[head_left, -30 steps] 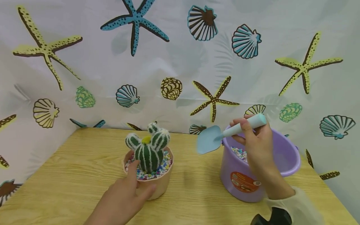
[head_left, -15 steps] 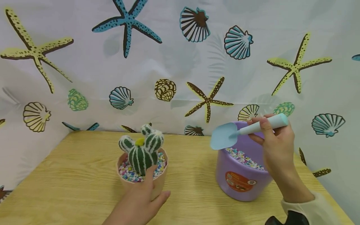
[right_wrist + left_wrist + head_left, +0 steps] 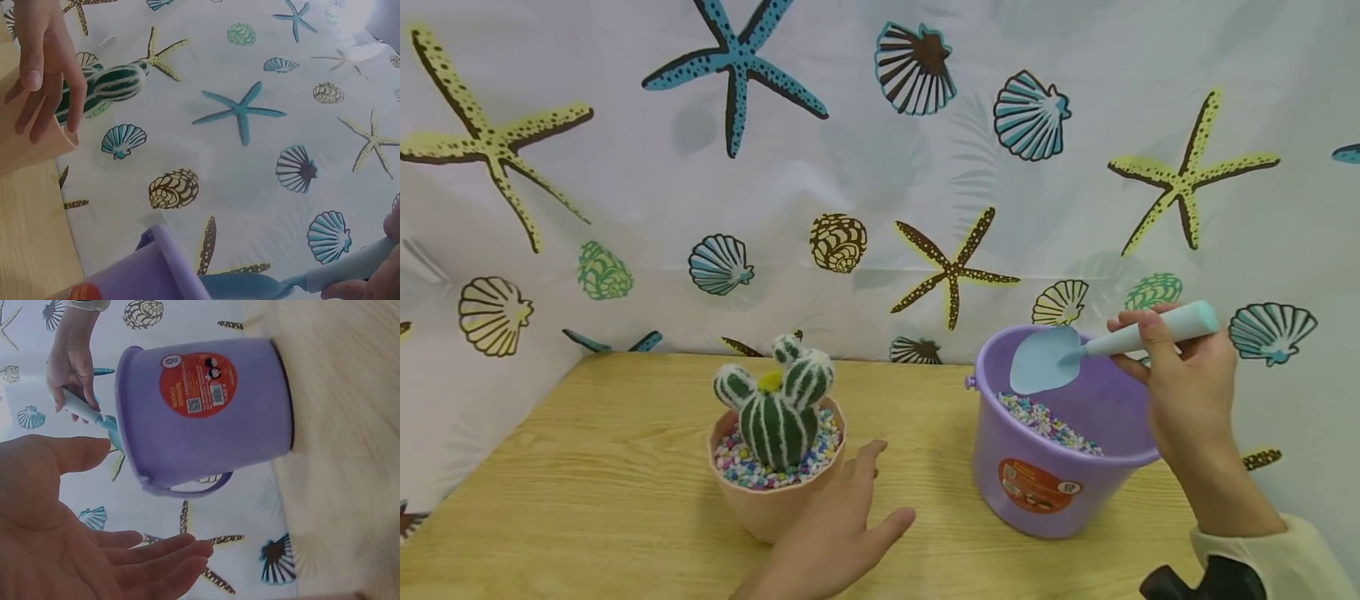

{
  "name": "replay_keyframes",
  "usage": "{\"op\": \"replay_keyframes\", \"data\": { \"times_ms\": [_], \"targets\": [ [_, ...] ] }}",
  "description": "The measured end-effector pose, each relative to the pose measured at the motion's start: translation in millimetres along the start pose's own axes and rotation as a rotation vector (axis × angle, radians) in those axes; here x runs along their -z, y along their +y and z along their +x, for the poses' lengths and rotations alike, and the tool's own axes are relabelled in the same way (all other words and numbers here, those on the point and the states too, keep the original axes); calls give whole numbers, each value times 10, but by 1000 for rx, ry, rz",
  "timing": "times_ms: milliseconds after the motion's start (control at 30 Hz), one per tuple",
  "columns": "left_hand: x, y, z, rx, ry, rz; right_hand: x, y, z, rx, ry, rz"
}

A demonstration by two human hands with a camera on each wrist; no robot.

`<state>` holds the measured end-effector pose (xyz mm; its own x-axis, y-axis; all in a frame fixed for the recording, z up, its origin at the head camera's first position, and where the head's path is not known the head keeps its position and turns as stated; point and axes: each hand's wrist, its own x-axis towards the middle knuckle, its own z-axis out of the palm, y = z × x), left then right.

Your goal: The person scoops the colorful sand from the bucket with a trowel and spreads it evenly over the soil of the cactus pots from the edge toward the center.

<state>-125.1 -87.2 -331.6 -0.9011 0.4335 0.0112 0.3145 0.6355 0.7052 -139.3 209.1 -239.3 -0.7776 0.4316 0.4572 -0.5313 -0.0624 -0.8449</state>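
Note:
My right hand point(image 3: 1195, 392) grips the pale handle of a light-blue hand trowel point(image 3: 1047, 360). The trowel's blade hangs over the mouth of a purple bucket point(image 3: 1037, 467), which holds small multicoloured pebbles point(image 3: 1048, 423). My left hand point(image 3: 831, 529) is in front of a peach flowerpot point(image 3: 760, 508), with fingers spread and nothing held; whether it touches the pot cannot be told. In the left wrist view its palm point(image 3: 37, 531) faces the bucket point(image 3: 200, 437). A knitted green cactus point(image 3: 778, 425) with white stripes stands in the pot among similar pebbles point(image 3: 748, 468).
Pot and bucket stand on a wooden table point(image 3: 610, 467), the bucket to the right. Behind hangs a white cloth point(image 3: 850, 167) printed with starfish and shells. The bucket's handle point(image 3: 212, 487) hangs on the side in the left wrist view.
My left hand has come off the pot's rim and moved right. My right hand has carried the trowel right, so its blade is now over the bucket. The view has turned slightly right.

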Motion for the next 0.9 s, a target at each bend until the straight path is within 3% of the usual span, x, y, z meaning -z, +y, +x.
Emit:
{"op": "replay_keyframes", "data": {
  "times_ms": [133,233,467,633,800,900],
  "targets": [
    [-90,54,89,-29,-3,-49,88,120,32,-22,0,-93],
    [-122,97,173,-81,29,-79,143,208,76,-18,-27,-178],
    [-156,219,460,-172,118,-86,280,347,203,-4,-142,-575],
    [-165,305,647,-192,131,-51,342,410,265,28,-194,-758],
    [-161,391,820,-232,126,-26,367,456,311,117,-213,-907],
    [-160,432,902,-269,120,-15,362,510,333,108,-244,-915]
  ]
}}
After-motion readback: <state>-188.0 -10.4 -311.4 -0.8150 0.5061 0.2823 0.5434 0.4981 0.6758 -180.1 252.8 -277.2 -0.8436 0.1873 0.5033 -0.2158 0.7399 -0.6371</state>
